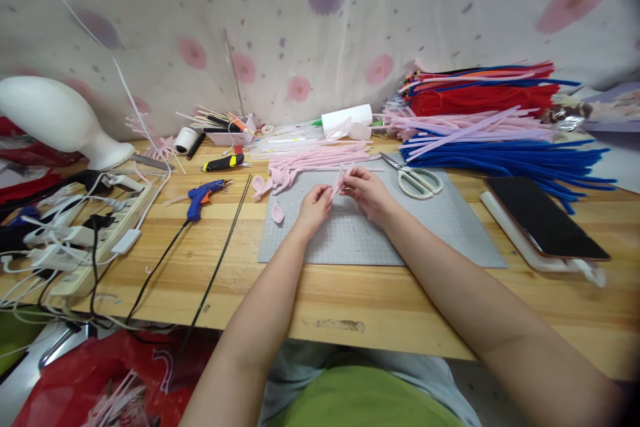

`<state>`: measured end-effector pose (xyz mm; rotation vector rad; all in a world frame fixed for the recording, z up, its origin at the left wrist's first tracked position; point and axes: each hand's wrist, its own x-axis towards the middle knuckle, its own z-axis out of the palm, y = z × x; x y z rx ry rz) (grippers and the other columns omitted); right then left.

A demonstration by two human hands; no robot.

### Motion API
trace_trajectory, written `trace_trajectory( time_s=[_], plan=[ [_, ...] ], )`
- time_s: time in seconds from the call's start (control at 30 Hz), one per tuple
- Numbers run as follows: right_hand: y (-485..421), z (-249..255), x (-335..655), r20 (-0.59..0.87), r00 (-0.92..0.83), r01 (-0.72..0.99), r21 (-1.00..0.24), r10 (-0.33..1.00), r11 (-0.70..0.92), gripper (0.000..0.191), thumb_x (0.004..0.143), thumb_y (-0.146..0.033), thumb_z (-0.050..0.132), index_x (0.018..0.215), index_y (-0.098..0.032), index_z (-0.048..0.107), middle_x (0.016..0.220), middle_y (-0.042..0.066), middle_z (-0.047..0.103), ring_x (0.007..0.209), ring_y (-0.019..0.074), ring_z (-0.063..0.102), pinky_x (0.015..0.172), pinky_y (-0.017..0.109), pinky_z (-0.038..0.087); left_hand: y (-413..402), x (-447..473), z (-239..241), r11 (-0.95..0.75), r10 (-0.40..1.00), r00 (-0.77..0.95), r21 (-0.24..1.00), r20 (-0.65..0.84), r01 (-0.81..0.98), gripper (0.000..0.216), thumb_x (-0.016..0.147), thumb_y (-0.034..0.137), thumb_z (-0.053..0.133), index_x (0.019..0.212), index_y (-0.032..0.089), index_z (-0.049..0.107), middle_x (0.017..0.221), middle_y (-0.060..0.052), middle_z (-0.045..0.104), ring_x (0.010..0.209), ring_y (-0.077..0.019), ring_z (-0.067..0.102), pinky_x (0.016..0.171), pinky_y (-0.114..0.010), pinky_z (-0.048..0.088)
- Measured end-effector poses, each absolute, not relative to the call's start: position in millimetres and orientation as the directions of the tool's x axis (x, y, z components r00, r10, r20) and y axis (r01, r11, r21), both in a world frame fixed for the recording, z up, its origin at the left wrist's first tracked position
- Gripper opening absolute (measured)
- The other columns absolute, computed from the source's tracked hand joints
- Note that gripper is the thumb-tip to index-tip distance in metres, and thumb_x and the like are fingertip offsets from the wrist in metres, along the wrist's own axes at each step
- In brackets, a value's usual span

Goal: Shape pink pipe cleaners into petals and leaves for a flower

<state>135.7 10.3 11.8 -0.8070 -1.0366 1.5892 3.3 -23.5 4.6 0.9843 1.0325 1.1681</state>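
From my end: both hands are up over the grey mat [360,250] on the wooden counter [385,313]; left hand [316,207] has its fingertips pinched narrow on a pale pink strip [338,188], right hand [367,192] pinches the same strip a little higher, fingers curled; can't tell from here whether it's doubled or how tight the grip is; the strip sits above the mat's rear half. Progress, my read: one petal-like loop [277,213] lies on the mat's left edge, and a small pink cluster [281,180] sits at its back left corner, so some shaping looks done; the piece in hand looks partway; the pink bundle [330,155] along the mat's back edge is mostly straight, so I'd count it as unworked. Scissors [419,182] lie on the mat's back right, held by neither hand; glue gun [200,199] is left of the mat, also unheld, a thin dark rod [225,243] between them; blue bundle [495,157] is beyond the mat's back right corner.
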Motion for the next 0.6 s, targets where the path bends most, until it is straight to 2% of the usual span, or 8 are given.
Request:
trace_trajectory(
  time_s=[0.2,0.33,0.4,0.5,0.6],
  plan=[
    [15.8,8.9,142.3,-0.116,-0.271,-0.415,-0.882,0.956,-0.225,0.014,0.061,-0.021,0.065,0.068,-0.019,0.052,0.069,-0.002,0.06,0.056,0.0059,0.051,0.057,0.02,0.047,-22.3,1.9,1.0,0.121,0.991,0.083,0.972,-0.107,-0.203,0.027,0.072,0.04,0.06,0.069,0.016,0.048,0.047,0.009,0.032,0.034,-0.0003,0.026,0.034,-0.015,0.017],
    [14.3,10.1,140.4,-0.114,-0.31,-0.403,-0.884,0.944,-0.239,0.011,0.063,-0.019,0.062,0.07,-0.018,0.054,0.074,-0.001,0.063,0.057,0.006,0.051,0.057,0.02,0.047,-24.0,1.8,5.2,0.167,0.982,0.121,0.965,-0.145,-0.2,0.031,0.073,0.045,0.057,0.077,0.015,0.051,0.061,0.002,0.052,0.042,-0.0045,0.046,0.037,-0.017,0.035],
    [12.1,11.1,137.8,-0.116,-0.334,-0.389,-0.887,0.935,-0.249,0.01,0.062,-0.019,0.062,0.07,-0.018,0.056,0.075,0.0,0.063,0.056,0.006,0.05,0.055,0.02,0.045,-25.1,1.8,7.1,0.206,0.97,0.168,0.961,-0.176,-0.182,0.035,0.073,0.049,0.054,0.083,0.015,0.052,0.067,-0.001,0.057,0.047,-0.0073,0.052,0.04,-0.019,0.041],
    [8.9,11.0,134.0,-0.104,-0.352,-0.366,-0.899,0.93,-0.239,0.013,0.059,-0.018,0.064,0.07,-0.017,0.056,0.078,0.001,0.063,0.055,0.0058,0.049,0.052,0.02,0.042,-25.5,2.0,6.7,0.166,0.976,0.164,0.975,-0.142,-0.145,0.033,0.07,0.047,0.058,0.076,0.015,0.053,0.055,0.004,0.049,0.039,-0.0039,0.043,0.036,-0.016,0.036],
    [7.5,9.6,131.5,-0.024,-0.349,-0.372,-0.914,0.937,-0.162,0.02,0.055,-0.018,0.068,0.071,-0.018,0.056,0.075,-0.002,0.06,0.061,0.0073,0.052,0.055,0.02,0.042,-24.2,3.2,3.9,0.115,0.991,0.083,0.981,-0.103,-0.156,0.029,0.07,0.043,0.059,0.07,0.015,0.052,0.048,0.007,0.039,0.035,-0.0022,0.032,0.032,-0.015,0.026]
  ],
)
